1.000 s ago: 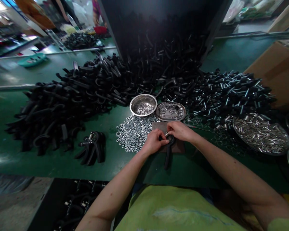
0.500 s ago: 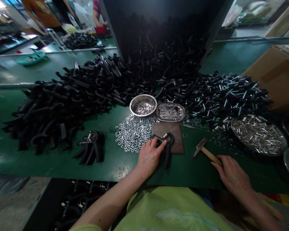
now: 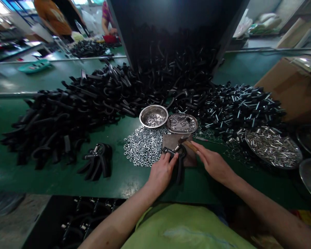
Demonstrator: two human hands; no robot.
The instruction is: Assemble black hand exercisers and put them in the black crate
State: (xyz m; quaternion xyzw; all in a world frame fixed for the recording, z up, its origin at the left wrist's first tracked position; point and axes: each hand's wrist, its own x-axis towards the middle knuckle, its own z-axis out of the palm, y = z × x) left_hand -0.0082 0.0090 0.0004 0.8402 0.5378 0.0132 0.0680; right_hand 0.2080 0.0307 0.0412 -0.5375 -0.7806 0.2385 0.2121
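My left hand (image 3: 161,173) grips a black spring clamp (image 3: 180,162) and holds it down on a flat brown metal plate (image 3: 190,159). The clamp's coil spring and a bolt-like pin show between its black arms. In my right hand (image 3: 214,164) is a hammer (image 3: 191,145) with a wooden handle, its head just over the clamp's upper part; whether it touches cannot be made out. Left of the plate spreads a heap of small metal nuts (image 3: 142,147). Several similar clamps (image 3: 97,160) lie together farther left on the green table.
Behind the plate stand a round metal bowl (image 3: 153,116) and an oval metal tray (image 3: 181,123) of small parts. Black clamp arms (image 3: 67,110) pile up at left. Black-headed bolts (image 3: 245,105), a dish of metal pins (image 3: 274,147) and a cardboard box (image 3: 292,90) are at right.
My right hand has lifted the hammer from the table at right and brought it left over the clamp. My left hand stays on the clamp.
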